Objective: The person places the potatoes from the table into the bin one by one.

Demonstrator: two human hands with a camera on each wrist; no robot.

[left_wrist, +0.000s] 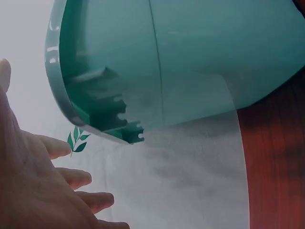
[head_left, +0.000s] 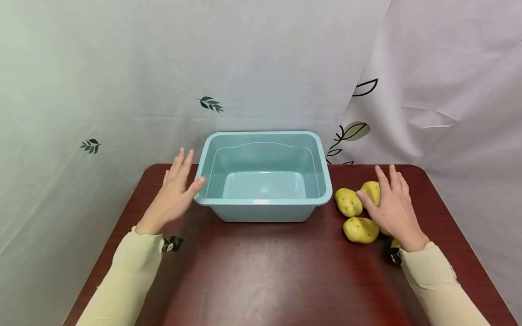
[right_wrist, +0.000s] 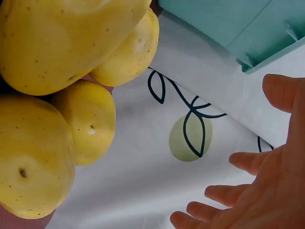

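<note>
A light blue plastic basin [head_left: 265, 202] stands at the back middle of the table, nothing inside it. Beside its left rim my left hand [head_left: 173, 195] hovers with fingers spread and holds nothing. In the left wrist view the basin's outer wall [left_wrist: 200, 52] fills the top, with the left hand [left_wrist: 43, 186] apart from it. My right hand [head_left: 391, 208] is held over several yellow potatoes [head_left: 360, 230] right of the basin, fingers extended, partly hiding some of them. The right wrist view shows potatoes [right_wrist: 33, 152] close by and the right hand [right_wrist: 267, 186] with nothing in its grasp.
The dark red wooden table [head_left: 261, 271] has rounded back corners. Behind it hangs a pale curtain [head_left: 265, 68] with leaf prints, close to the basin's back. Black straps [head_left: 173, 244] show at the wrists.
</note>
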